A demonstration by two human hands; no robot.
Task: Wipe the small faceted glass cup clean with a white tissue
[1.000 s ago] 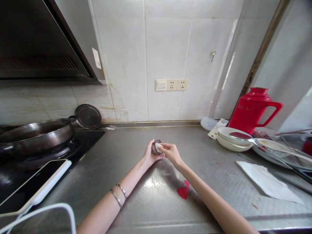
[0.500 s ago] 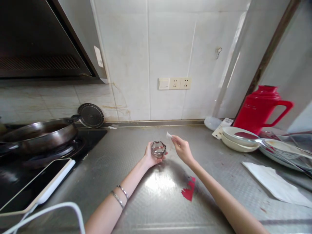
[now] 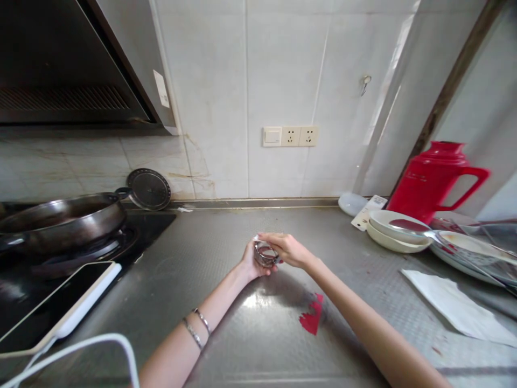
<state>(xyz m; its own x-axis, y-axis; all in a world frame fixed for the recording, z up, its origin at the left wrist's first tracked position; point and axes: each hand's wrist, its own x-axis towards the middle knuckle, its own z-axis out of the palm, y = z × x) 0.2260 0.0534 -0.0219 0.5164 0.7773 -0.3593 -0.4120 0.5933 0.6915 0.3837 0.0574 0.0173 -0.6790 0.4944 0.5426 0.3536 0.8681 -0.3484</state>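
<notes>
A small dark-rimmed glass point(image 3: 265, 257) was held above the middle of the bench point(image 3: 194, 248), its mouth turned upward; it was cupped from the left and from below by the left hand point(image 3: 249, 262), whose fingers were half curled around its side; at the far edge of the glass, a white wad point(image 3: 256, 237) was pinched by the right hand point(image 3: 287, 248), its fingers drawn close together and laid across the rim; most of the wad was hidden by the fingers; two bangles point(image 3: 191, 332) were worn on the left forearm

Below the right forearm, a torn red scrap point(image 3: 312, 315) was seen flat on the bench; farther right, a white paper sheet point(image 3: 456, 310) was laid, and behind it stacked bowls point(image 3: 398, 243) were set in front of a red flask point(image 3: 424, 183); at the left, a metal pan point(image 3: 76, 218) was placed on the black hob point(image 3: 155, 226); nearer, a phone point(image 3: 56, 304) was rested at an angle, with a white cable point(image 3: 100, 338) looped beside it; on the tiled wall, a socket panel point(image 3: 290, 136) was mounted
</notes>
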